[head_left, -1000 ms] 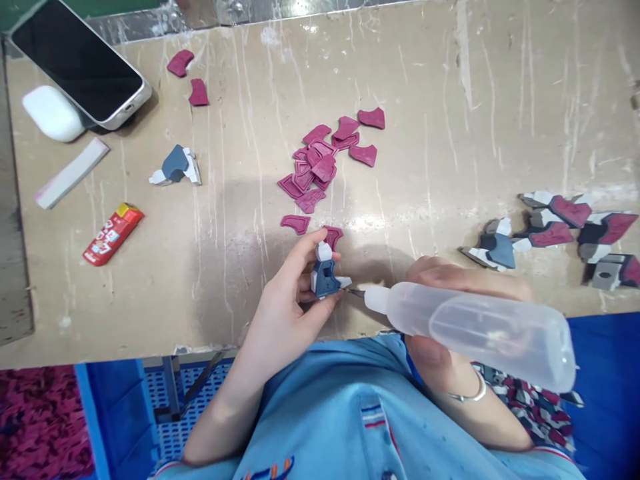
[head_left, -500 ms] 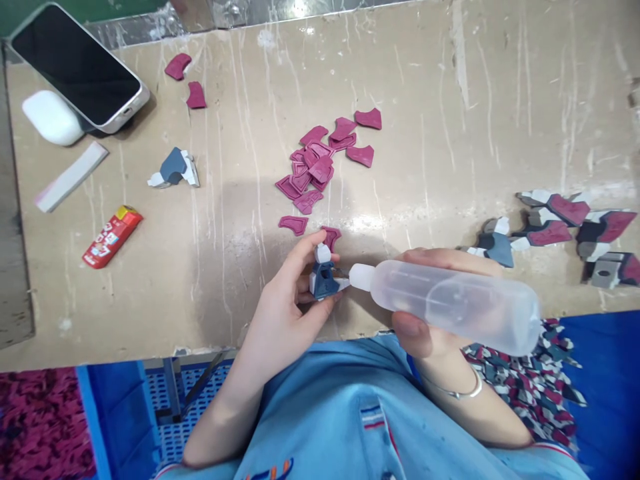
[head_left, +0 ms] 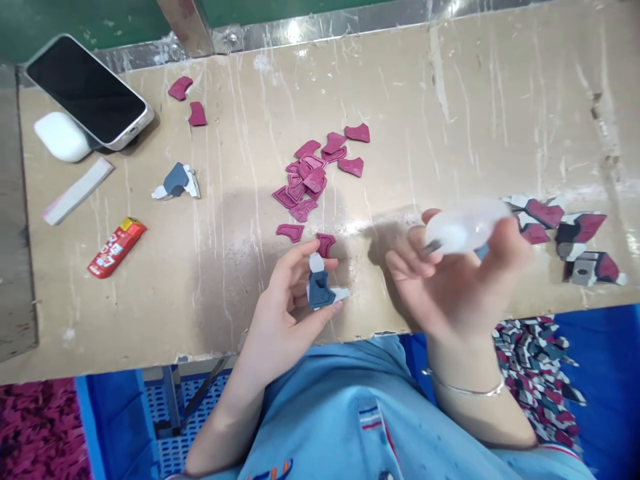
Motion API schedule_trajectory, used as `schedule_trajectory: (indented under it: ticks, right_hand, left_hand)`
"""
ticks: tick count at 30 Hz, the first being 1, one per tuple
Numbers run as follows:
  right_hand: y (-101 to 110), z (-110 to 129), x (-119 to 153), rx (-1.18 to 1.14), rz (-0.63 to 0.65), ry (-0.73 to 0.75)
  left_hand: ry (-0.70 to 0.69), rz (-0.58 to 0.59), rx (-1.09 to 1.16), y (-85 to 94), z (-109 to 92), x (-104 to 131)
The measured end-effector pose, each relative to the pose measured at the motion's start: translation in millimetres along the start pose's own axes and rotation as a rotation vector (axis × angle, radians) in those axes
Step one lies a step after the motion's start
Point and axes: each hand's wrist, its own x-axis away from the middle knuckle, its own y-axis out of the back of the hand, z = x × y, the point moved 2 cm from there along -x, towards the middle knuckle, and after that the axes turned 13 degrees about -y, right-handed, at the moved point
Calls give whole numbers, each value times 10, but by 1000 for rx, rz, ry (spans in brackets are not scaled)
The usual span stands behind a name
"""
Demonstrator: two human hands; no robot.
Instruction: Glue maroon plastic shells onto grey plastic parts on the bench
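Note:
My left hand (head_left: 287, 300) pinches a small dark blue and white plastic part (head_left: 319, 288) between thumb and fingers, close to the table's near edge. Off to the right, my right hand (head_left: 450, 280) grips a translucent white squeeze bottle (head_left: 467, 225), now foreshortened and blurred by motion. Just beyond my left fingertips lies a single maroon plastic piece (head_left: 325, 245). Further away is a loose pile of maroon pieces (head_left: 305, 177), some overlapping.
Assembled maroon, grey and white parts (head_left: 583, 233) lie at the right. On the left are a phone (head_left: 87, 90), a white case (head_left: 63, 137), a pale strip (head_left: 79, 191), a red packet (head_left: 117, 248) and a blue-white part (head_left: 176, 181). Blue bins (head_left: 117, 420) stand below the table.
My right hand has lifted the bottle away from the blue-white part and turned it. The left hand still holds the part in nearly the same place. The view has shifted slightly.

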Motion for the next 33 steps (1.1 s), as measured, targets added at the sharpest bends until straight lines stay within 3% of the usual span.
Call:
schedule_trajectory:
  ticks: [3,5,8,11,15,18,23,26,30,33]
  right_hand:
    - [123,117,-162,-292,215,-277]
    - [134,196,-188,-383,187,-311]
    - [42,229,-112,-263,101,-346]
    - [-120,195,-14,-2,123,-229]
    - [-339,154,-21,701,-17,86]
    - [-474,143,-100,1082,-66,197]
    - [-559,130,-122,1038,40,252]
    - [-565,94,-76,999,35,276]
    - [-560,57,-54,1032,7,333]
    - [-524,83,-55,928,112,306]
  left_hand:
    - [-62,-9,144,44,-50,6]
    - [-104,18,268,71,-90,-2]
    - [-135,67,383,89,-132,-15]
    - [-169,69,376,84,-141,-9]
    - [-240,38,273,75,-134,27]
    - [-251,14,186,85,-131,50]
    - [-129,-45,-18,118,-108,58]
    - [-49,-83,-97,130,-85,61]
    - [-75,-148,-160,157,-69,79]
    - [-90,-159,-220,179,-61,92]
